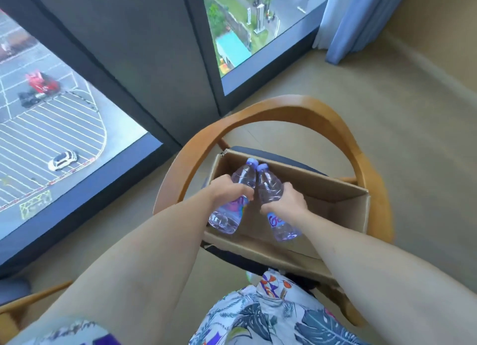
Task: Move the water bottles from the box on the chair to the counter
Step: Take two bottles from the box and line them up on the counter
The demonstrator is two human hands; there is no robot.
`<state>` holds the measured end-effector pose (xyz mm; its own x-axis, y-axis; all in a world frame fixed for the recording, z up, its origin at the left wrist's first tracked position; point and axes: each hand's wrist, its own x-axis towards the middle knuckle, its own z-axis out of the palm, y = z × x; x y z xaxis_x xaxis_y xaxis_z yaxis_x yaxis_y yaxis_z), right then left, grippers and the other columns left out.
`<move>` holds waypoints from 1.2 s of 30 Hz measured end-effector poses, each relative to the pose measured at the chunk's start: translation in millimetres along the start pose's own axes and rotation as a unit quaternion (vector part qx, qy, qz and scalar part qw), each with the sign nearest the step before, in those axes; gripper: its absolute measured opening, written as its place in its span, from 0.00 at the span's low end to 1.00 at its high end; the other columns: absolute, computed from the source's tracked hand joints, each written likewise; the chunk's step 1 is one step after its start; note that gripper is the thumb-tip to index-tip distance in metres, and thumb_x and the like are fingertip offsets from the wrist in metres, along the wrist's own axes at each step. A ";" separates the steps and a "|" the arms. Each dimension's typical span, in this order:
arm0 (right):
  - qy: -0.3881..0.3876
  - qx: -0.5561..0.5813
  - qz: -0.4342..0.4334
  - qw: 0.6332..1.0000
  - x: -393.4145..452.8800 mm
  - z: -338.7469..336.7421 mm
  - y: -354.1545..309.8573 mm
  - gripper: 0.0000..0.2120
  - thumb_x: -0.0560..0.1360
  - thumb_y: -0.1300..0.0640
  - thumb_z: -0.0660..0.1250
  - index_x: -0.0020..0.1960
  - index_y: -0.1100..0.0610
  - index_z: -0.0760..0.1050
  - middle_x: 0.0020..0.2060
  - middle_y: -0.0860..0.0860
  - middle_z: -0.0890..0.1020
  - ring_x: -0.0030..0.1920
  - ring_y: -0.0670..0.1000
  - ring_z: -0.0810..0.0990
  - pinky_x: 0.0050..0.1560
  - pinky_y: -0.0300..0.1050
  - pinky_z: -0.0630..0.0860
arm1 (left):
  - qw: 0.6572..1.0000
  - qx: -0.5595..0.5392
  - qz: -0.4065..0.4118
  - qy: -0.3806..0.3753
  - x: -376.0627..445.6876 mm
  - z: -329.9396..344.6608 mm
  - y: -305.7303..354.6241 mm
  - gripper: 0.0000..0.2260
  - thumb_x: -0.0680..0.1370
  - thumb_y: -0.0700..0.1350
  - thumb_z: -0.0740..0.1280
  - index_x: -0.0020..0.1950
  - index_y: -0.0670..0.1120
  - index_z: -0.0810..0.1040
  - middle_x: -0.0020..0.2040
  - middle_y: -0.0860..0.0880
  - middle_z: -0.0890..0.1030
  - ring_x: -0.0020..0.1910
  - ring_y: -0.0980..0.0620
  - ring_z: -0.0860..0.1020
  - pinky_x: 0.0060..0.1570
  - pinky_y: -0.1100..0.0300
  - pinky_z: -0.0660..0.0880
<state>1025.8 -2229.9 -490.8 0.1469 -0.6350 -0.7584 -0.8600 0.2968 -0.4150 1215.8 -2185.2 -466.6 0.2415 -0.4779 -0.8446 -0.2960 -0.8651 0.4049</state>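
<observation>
Lifting two at once here: the left hand is wrapped round the middle of one water bottle, the right hand round the middle of the other bottle, both grips clenched firmly on the plastic. Both bottles sit tilted over the open cardboard box on the wooden chair, blue caps nearly touching, bases pointing back toward the person. They look clear of the box floor, though I can't tell whether they're above the rim. No more bottles show in the part of the box I can see. For a clean carry, I'd say raise them straight up past the cardboard walls, keep the squeeze moderate so the thin plastic doesn't buckle, then turn to find the worktop, which isn't in view.
</observation>
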 end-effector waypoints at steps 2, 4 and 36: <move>0.008 -0.016 -0.035 0.999 -16.0 -3.2 -22.2 0.34 0.57 0.44 0.80 0.57 0.52 0.69 0.50 0.51 0.81 0.51 0.55 0.80 0.50 0.49 0.78 | 0.998 -0.051 0.016 0.023 -23.7 -12.6 -1.5 0.20 0.59 0.56 0.76 0.47 0.50 0.80 0.48 0.48 0.83 0.47 0.50 0.81 0.42 0.55 0.77; 0.014 -0.021 -0.072 0.997 -34.2 -1.2 -46.0 0.35 0.56 0.43 0.80 0.57 0.52 0.70 0.52 0.51 0.81 0.53 0.55 0.81 0.54 0.51 0.79 | 0.993 -0.103 0.028 0.051 -51.6 -25.9 -7.9 0.20 0.60 0.55 0.76 0.48 0.50 0.78 0.47 0.48 0.82 0.46 0.49 0.81 0.40 0.55 0.76; -0.533 -0.188 -0.438 0.699 -674.6 492.4 -108.3 0.23 0.64 0.49 0.83 0.53 0.59 0.82 0.36 0.57 0.85 0.33 0.54 0.84 0.35 0.46 0.82 | 0.383 -0.673 -0.015 0.633 -690.4 65.8 -614.2 0.21 0.68 0.59 0.80 0.46 0.43 0.80 0.37 0.44 0.83 0.32 0.47 0.82 0.35 0.57 0.81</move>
<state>1260.4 -1482.5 -181.6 0.8059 0.4967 -0.3222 -0.2498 -0.2081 -0.9457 1170.1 -1313.9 -155.2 0.7327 0.5809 -0.3544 0.2630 0.2385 0.9348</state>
